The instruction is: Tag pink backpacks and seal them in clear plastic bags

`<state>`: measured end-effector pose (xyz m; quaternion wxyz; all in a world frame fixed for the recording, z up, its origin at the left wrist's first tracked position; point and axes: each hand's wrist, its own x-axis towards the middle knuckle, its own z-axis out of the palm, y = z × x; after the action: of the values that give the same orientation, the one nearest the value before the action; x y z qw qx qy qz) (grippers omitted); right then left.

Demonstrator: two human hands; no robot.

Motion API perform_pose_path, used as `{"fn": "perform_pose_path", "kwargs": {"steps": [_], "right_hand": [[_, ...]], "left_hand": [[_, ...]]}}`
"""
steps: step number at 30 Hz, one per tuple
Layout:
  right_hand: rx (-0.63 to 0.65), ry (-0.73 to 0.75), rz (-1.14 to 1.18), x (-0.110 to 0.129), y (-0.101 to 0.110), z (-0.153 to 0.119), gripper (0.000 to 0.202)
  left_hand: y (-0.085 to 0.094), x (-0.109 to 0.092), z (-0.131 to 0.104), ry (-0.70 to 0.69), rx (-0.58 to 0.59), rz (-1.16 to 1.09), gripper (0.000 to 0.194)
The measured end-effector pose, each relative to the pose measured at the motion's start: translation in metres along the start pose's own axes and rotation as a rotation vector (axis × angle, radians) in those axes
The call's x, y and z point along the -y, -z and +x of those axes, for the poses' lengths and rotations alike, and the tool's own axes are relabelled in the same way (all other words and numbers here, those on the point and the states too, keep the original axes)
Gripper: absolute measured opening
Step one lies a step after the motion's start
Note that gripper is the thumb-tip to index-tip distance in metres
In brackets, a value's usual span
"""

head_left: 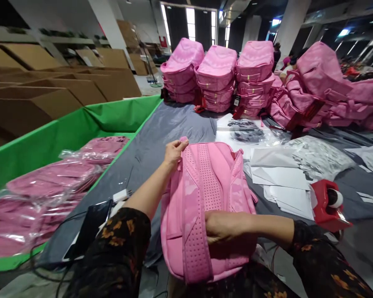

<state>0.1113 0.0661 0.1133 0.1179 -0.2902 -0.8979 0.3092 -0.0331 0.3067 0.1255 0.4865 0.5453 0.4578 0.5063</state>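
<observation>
A pink backpack [172, 215] with its back panel and shoulder straps facing up leans over the near edge of the table, top end away from me. My left hand [174, 152] pinches a small pink piece at its far left corner. Across the lower back panel lies my right hand [222, 227], fingers curled against the inner edge of the left shoulder strap [194, 231] and partly hidden by it. A dotted mesh strip [209, 178] runs down the middle of the bag.
Stacked pink backpacks [216, 78] stand at the table's far end. White paper sheets [282, 182], a plastic bag [321, 157] and a red tape dispenser [329, 207] lie to the right. Left are a phone [91, 225], a green-lined bin [65, 128] of plastic-wrapped pink bags, and cardboard boxes [49, 99].
</observation>
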Motion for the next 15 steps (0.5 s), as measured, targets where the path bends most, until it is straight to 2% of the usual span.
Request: {"fn": "perform_pose_path", "kwargs": {"steps": [2,3,5,7,9,11,13,15], "right_hand": [[-0.052,-0.088,-0.017,-0.011,0.027,-0.019,0.016],[-0.139,-0.181,-0.021,-0.022,0.045,-0.029,0.018],[-0.453,-0.478,-0.091,-0.054,0.086,-0.046,0.019],[-0.788,-0.806,-0.179,-0.091,0.123,-0.058,0.02],[-0.948,-1.067,-0.033,-0.125,0.147,-0.06,0.023],[-0.957,-1.158,0.165,-0.148,0.158,-0.053,0.027],[-0.956,-1.102,0.233,-0.156,0.162,-0.043,0.034],[-1.022,-0.976,0.197,-0.151,0.161,-0.035,0.036]], "left_hand": [[-0.008,0.015,-0.003,-0.079,-0.017,0.315,0.027],[-0.011,0.02,-0.006,-0.121,-0.022,0.473,0.022],[-0.016,0.022,-0.012,-0.175,-0.035,0.732,0.016],[-0.021,0.016,-0.016,-0.208,-0.08,0.883,0.035],[-0.029,0.006,-0.02,-0.291,-0.078,0.936,0.053],[-0.043,-0.001,-0.024,-0.395,0.073,0.902,0.054],[-0.065,-0.004,-0.028,-0.449,0.339,0.781,0.04],[-0.09,-0.003,-0.031,-0.43,0.565,0.573,0.029]]}}
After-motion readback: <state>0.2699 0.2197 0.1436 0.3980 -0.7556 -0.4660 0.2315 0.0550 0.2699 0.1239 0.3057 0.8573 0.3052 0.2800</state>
